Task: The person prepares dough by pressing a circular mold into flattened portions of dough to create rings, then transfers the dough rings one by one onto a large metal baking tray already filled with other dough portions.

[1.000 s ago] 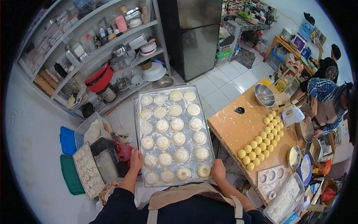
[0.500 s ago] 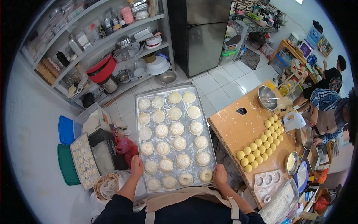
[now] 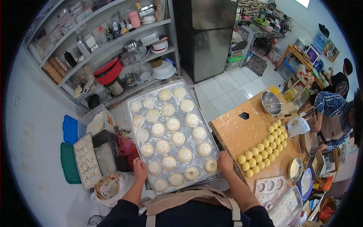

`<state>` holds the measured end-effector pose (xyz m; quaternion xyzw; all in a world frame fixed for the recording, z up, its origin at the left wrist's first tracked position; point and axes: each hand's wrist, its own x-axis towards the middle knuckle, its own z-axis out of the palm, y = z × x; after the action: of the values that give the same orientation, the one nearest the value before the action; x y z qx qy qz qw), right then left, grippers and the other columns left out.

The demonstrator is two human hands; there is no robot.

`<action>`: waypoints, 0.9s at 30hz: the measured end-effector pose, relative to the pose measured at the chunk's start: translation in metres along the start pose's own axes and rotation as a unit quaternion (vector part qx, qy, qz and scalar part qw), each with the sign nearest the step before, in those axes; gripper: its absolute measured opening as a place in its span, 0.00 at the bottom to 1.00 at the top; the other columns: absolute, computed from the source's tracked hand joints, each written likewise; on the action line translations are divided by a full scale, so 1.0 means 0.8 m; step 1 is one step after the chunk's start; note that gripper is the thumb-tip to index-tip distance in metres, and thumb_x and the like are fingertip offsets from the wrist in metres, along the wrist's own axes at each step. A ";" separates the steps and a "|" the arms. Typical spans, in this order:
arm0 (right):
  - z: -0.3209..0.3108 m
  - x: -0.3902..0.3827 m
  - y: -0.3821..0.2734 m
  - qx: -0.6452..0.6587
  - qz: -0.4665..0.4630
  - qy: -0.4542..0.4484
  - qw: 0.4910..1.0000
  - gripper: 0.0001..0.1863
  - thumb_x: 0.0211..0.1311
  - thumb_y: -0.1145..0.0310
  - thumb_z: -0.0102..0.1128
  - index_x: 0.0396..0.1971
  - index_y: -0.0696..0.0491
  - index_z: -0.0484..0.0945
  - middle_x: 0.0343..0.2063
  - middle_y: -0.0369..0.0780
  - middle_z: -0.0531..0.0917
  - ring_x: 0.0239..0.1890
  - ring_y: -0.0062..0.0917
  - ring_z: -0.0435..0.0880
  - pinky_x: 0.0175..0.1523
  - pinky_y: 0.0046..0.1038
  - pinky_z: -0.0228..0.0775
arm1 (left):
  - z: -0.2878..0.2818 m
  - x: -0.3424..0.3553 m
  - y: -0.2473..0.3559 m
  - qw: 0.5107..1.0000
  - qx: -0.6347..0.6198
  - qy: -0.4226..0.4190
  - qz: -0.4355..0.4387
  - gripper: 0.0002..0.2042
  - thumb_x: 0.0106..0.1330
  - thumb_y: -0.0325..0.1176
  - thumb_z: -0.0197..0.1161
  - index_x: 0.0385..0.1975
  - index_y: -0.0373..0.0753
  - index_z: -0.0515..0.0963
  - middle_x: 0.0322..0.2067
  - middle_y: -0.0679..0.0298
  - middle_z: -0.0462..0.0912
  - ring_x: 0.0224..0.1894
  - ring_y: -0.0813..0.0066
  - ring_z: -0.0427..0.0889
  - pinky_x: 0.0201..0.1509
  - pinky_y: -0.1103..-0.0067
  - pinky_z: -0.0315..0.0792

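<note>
A large metal baking tray fills the middle of the view, dusted with flour and turned a little to the left. Rows of round, flattened dough pieces lie on it, most whitened by flour. The two nearest the right corner have dimpled centres. My left hand is closed on the tray's left edge close to the near corner. On the opposite edge, my right hand grips the rim, fingers partly hidden. What supports the tray underneath mostly cannot be seen; another metal edge shows below its near right corner.
At right, a wooden table holds yellow dough balls, a steel bowl, a hand mixer and a mould. A co-worker's sleeve is beyond. Shelves, a fridge and a smaller filled tray stand around.
The tray has turned anticlockwise, its far end swinging left and its near right corner rising. My right hand has moved slightly up with it; my left hand stays on the left edge.
</note>
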<state>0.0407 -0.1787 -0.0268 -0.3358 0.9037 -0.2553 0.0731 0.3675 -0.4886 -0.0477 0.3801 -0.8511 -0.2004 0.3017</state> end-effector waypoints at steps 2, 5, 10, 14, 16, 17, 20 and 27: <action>0.000 0.020 0.001 -0.011 -0.013 -0.010 1.000 0.05 0.62 0.70 0.49 0.33 0.56 0.69 0.31 0.49 0.77 0.35 0.49 0.77 0.37 0.46 0.71 | 0.004 -0.004 -0.004 1.000 0.018 -0.008 -0.024 0.06 0.61 0.24 0.52 0.35 0.28 0.70 0.42 0.46 0.71 0.48 0.48 0.72 0.53 0.64 0.67; -0.003 0.038 0.011 -0.034 -0.014 -0.035 0.999 0.05 0.62 0.70 0.49 0.33 0.55 0.70 0.31 0.49 0.78 0.34 0.49 0.79 0.38 0.46 0.71 | 0.013 -0.013 -0.001 0.999 -0.008 -0.003 -0.042 0.06 0.60 0.24 0.52 0.34 0.28 0.70 0.43 0.46 0.71 0.48 0.48 0.71 0.53 0.64 0.66; -0.006 0.044 0.024 -0.047 0.004 -0.068 0.997 0.07 0.64 0.67 0.48 0.34 0.55 0.70 0.32 0.50 0.79 0.33 0.49 0.80 0.38 0.47 0.72 | 0.022 -0.025 0.009 0.999 0.012 0.002 -0.040 0.05 0.59 0.24 0.54 0.32 0.28 0.71 0.44 0.46 0.72 0.49 0.47 0.70 0.54 0.61 0.63; 0.002 0.037 0.025 -0.038 0.007 -0.039 0.999 0.08 0.65 0.65 0.48 0.34 0.55 0.71 0.33 0.48 0.79 0.34 0.47 0.80 0.38 0.46 0.73 | 0.019 -0.027 0.010 0.998 0.058 -0.004 -0.024 0.06 0.58 0.25 0.56 0.31 0.29 0.73 0.45 0.45 0.72 0.50 0.46 0.69 0.55 0.58 0.62; 0.003 0.037 0.019 -0.037 0.022 -0.036 0.998 0.08 0.64 0.65 0.49 0.34 0.54 0.72 0.34 0.47 0.79 0.34 0.46 0.81 0.37 0.45 0.74 | 0.018 -0.027 0.006 0.996 0.079 -0.016 -0.028 0.06 0.59 0.26 0.56 0.31 0.29 0.73 0.45 0.45 0.72 0.50 0.46 0.69 0.55 0.58 0.62; 0.003 0.037 0.016 -0.034 0.033 -0.034 0.998 0.08 0.64 0.65 0.49 0.34 0.54 0.72 0.34 0.46 0.79 0.35 0.46 0.81 0.38 0.45 0.74 | 0.017 -0.027 0.005 0.994 0.100 -0.026 -0.034 0.06 0.59 0.27 0.57 0.31 0.30 0.73 0.45 0.45 0.72 0.51 0.46 0.69 0.55 0.58 0.62; 0.007 0.037 0.012 -0.010 0.031 0.022 0.999 0.07 0.64 0.66 0.50 0.34 0.54 0.71 0.34 0.46 0.78 0.37 0.46 0.80 0.42 0.44 0.73 | 0.014 -0.025 0.003 0.993 0.110 -0.035 -0.030 0.07 0.59 0.28 0.57 0.31 0.30 0.74 0.46 0.45 0.72 0.50 0.46 0.70 0.55 0.58 0.62; -0.040 0.050 -0.050 0.103 0.040 -0.019 0.994 0.14 0.53 0.75 0.57 0.42 0.52 0.74 0.39 0.48 0.77 0.43 0.47 0.76 0.46 0.41 0.69 | -0.001 -0.018 -0.011 0.995 0.075 -0.049 -0.050 0.10 0.63 0.35 0.58 0.32 0.32 0.73 0.48 0.44 0.71 0.53 0.46 0.69 0.56 0.58 0.61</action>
<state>0.0233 -0.2176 0.0226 -0.2948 0.8837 -0.3377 0.1346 0.3801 -0.4829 -0.0577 0.4336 -0.8573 -0.1689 0.2201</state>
